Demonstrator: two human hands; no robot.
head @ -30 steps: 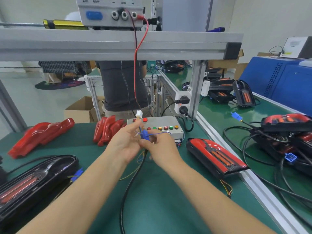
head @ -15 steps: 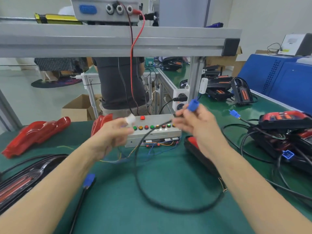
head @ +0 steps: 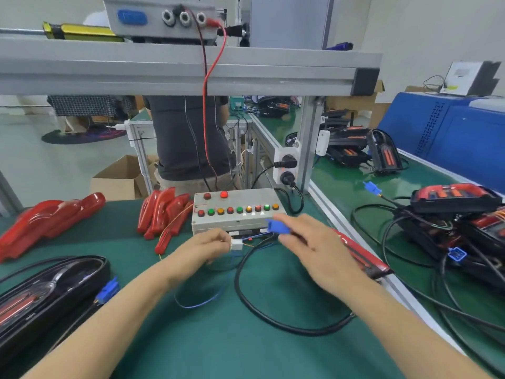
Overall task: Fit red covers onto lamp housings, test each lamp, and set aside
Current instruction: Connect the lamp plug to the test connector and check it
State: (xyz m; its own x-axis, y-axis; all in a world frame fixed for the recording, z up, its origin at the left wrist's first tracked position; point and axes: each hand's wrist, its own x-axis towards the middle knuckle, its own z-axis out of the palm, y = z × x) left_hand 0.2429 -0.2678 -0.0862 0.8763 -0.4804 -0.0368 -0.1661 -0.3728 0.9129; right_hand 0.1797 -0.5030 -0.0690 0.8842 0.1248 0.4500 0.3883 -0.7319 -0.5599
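Observation:
My left hand (head: pixel 202 247) pinches a small white connector (head: pixel 236 244) on thin wires, just in front of the grey test box (head: pixel 235 212) with its row of coloured buttons. My right hand (head: pixel 314 247) holds a blue plug (head: pixel 277 227) at the end of a black cable (head: pixel 262 310), a little right of and above the white connector. A covered red lamp (head: pixel 363 258) lies partly hidden behind my right hand. A black lamp housing (head: pixel 41 296) with its own blue plug (head: pixel 109 291) lies at the lower left. Loose red covers (head: pixel 164 214) are stacked left of the box.
More red covers (head: pixel 49 220) lie at the far left. A person stands behind the bench. Several finished lamps and tangled black cables (head: pixel 451 220) cover the right-hand belt beyond an aluminium rail (head: pixel 355 228). A grey frame beam (head: pixel 177 67) and a power supply hang overhead.
The two connectors were together, then pulled apart. Now both hands have dropped toward the table in front of the test box, the right one moving back left with the blue plug.

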